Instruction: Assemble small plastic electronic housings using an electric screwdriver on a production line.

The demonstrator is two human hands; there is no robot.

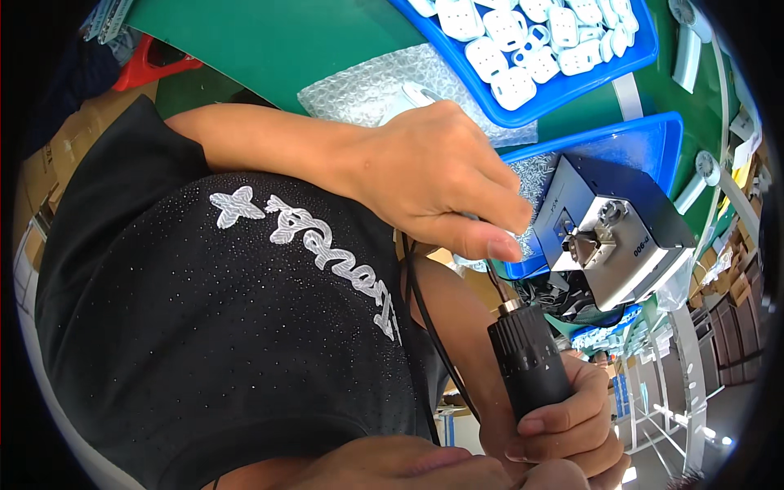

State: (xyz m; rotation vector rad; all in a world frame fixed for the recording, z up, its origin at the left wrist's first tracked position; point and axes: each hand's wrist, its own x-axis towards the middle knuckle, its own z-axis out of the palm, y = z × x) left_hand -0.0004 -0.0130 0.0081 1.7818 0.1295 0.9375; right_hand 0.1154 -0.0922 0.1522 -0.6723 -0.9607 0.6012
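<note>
My right hand point(563, 416) is wrapped around a black electric screwdriver point(527, 351), whose metal bit points at my other hand. With thumb and forefinger pinched together, my left hand point(445, 180) is at the tip of the bit; whatever lies between these fingers is hidden. Just beyond the left hand stands a silver and black screw feeder point(612, 233). Beside the feeder, a blue tray point(671, 151) holds many small loose screws point(532, 175). Partly behind my left wrist, a white plastic part point(418, 94) lies on bubble wrap point(351, 86).
Another blue tray point(510, 120) is filled with white plastic housings point(506, 33). Both trays are on a green table point(237, 37). A black cable point(425, 310) hangs by my body. A red plastic stool point(147, 65) shows at the upper left.
</note>
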